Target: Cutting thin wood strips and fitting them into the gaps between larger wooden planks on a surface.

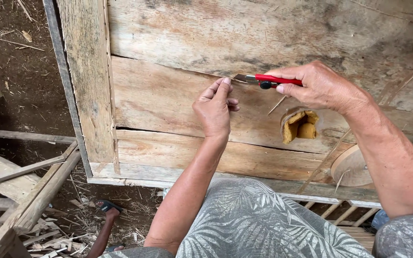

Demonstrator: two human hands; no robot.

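The right hand (319, 86) is closed around a red-handled utility knife (268, 80), fingers wrapped over the handle and the short blade pointing left, just above a worn plank tabletop (168, 100). The left hand (214, 109) sits just beside the blade tip with thumb and forefinger pinched together; it seems to hold something thin there, though the view is too small to tell what. Both hands hover over the seam between two planks. Near the right wrist lies a small round container (300, 125) holding yellowish-brown stuff, and a thin sliver (277, 105) rests between it and the knife. A round wooden disc (351, 167) lies at the table's near edge, below the right forearm. Scrap wood (20, 191) lies on the dirt ground to the left
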